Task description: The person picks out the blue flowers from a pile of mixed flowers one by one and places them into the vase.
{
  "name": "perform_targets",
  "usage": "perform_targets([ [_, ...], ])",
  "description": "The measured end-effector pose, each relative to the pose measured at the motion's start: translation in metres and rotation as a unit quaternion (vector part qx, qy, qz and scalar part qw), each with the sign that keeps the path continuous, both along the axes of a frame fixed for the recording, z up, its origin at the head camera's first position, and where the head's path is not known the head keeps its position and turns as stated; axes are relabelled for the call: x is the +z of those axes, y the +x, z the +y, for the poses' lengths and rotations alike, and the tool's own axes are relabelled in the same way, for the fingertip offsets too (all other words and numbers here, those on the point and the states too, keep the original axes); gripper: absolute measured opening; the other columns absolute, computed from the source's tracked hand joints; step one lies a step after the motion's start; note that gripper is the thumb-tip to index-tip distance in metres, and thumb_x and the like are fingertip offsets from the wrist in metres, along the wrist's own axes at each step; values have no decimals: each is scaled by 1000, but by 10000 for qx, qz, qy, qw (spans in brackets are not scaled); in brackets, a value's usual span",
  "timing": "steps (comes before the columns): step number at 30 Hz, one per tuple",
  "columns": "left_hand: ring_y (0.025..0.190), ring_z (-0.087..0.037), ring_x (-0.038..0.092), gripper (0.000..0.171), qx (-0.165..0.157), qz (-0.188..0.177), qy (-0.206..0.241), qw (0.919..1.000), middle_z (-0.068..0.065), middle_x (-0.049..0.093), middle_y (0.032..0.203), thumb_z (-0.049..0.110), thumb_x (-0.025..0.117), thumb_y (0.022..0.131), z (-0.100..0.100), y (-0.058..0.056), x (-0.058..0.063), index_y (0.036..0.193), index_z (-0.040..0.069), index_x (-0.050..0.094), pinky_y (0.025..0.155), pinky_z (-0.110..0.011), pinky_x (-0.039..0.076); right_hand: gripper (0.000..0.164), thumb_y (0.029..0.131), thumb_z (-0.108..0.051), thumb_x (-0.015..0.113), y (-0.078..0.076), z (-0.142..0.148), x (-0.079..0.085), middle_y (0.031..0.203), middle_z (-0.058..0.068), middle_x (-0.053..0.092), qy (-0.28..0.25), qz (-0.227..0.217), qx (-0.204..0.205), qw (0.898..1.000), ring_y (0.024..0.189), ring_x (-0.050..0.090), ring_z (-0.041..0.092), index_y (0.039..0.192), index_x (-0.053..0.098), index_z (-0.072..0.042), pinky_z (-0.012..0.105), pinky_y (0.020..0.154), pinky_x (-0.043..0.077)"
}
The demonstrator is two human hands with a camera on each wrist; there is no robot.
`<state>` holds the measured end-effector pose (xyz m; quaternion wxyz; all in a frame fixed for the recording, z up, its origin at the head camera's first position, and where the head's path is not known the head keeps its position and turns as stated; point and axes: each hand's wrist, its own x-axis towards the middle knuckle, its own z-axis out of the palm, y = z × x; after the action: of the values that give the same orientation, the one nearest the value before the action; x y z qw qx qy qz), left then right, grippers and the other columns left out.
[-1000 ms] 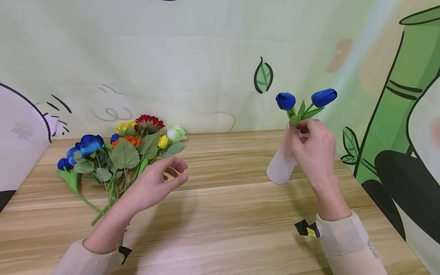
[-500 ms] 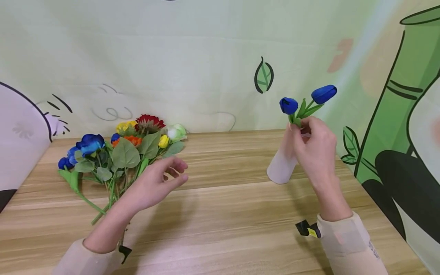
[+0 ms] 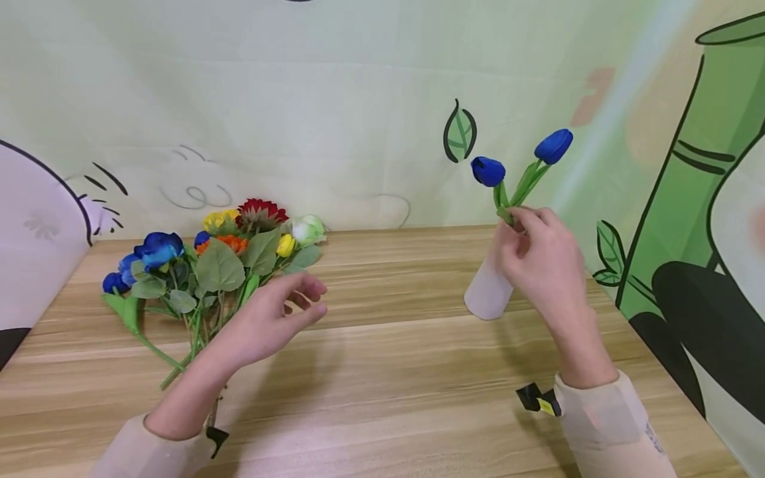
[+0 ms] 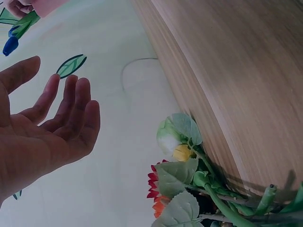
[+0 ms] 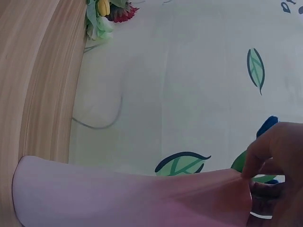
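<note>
At the mouth of a pale pinkish-white vase [image 3: 489, 292], my right hand [image 3: 545, 265] pinches the green stems and leaves of two blue tulips with thumb and fingers. One tulip [image 3: 488, 171] leans left, the other tulip [image 3: 553, 146] stands higher to the right. The right wrist view shows the fingertips right at the vase rim, with the lower stems hidden. My left hand [image 3: 271, 318] hovers with relaxed fingers and nothing in it, beside a pile of artificial flowers. In the left wrist view that palm [image 4: 52, 142] faces the patterned backdrop.
The pile at left holds a blue peony-like flower [image 3: 159, 249], a red flower [image 3: 263, 214], a white-green bloom [image 3: 307, 230] and several others with leafy stems. A printed cloth backdrop [image 3: 335, 133] rises behind the wooden table [image 3: 382, 398] and along its right side.
The two tulip heads have shifted; the right one stands higher and more upright, and the left one has swung slightly left. More of their leaves shows. The left hand stays still.
</note>
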<state>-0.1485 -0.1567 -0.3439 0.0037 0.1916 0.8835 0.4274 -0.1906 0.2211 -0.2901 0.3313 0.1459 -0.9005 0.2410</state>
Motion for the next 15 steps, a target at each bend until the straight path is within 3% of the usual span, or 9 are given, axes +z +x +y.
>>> perform_targets([
  [5, 100, -19, 64, 21, 5, -7, -11, 10000, -1, 68, 110, 23, 68, 101, 0, 0, 0, 117, 9, 67, 83, -41, 51, 32, 92, 6, 59, 0, 0, 1, 102, 22, 66, -22, -166, -12, 9999, 81, 62, 35, 123, 69, 8, 47, 67, 52],
  [15, 99, -20, 64, 21, -35, -21, 8, 10000, -4, 68, 112, 20, 68, 101, 0, 0, -1, 117, 7, 66, 82, -41, 52, 42, 94, 4, 64, 1, -2, 5, 101, 22, 70, -232, -446, -78, 9987, 86, 66, 35, 135, 60, 8, 48, 75, 56],
])
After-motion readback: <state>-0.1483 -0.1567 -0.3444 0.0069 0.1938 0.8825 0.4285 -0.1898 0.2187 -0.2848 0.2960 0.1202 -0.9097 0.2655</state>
